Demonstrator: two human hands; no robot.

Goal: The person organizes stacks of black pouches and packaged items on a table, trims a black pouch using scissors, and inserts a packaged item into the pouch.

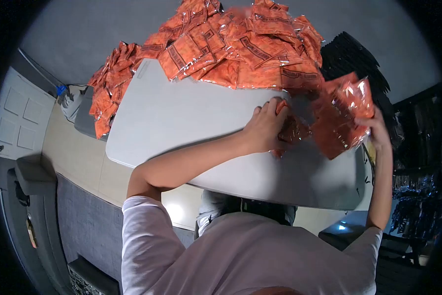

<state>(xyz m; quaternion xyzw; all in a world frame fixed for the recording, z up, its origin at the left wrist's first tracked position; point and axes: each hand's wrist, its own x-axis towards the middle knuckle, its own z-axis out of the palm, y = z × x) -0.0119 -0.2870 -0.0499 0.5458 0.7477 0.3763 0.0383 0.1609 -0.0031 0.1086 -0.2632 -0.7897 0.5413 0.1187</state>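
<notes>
Pale short-sleeved fabric shirt (260,255) foremost, the person I watch curls the left hand's (265,129) fingers around a crumpled, glossy orange plastic packet (296,130) at the white round-cornered table (181,113), while the right hand (377,130) pinches a broad, shiny orange plastic packet (336,123) beside heaped orange clear-wrapped packets (250,46).

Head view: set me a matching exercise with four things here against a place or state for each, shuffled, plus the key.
1. Left hand
2. Right hand
3. Heap of packets
4. Door

a. White, near the picture's left edge
b. Rightmost of these, gripping a shiny orange bundle
c. Above the table, fingers curled
d. Orange, at the table's far side

Pairs: 1-c, 2-b, 3-d, 4-a
</notes>
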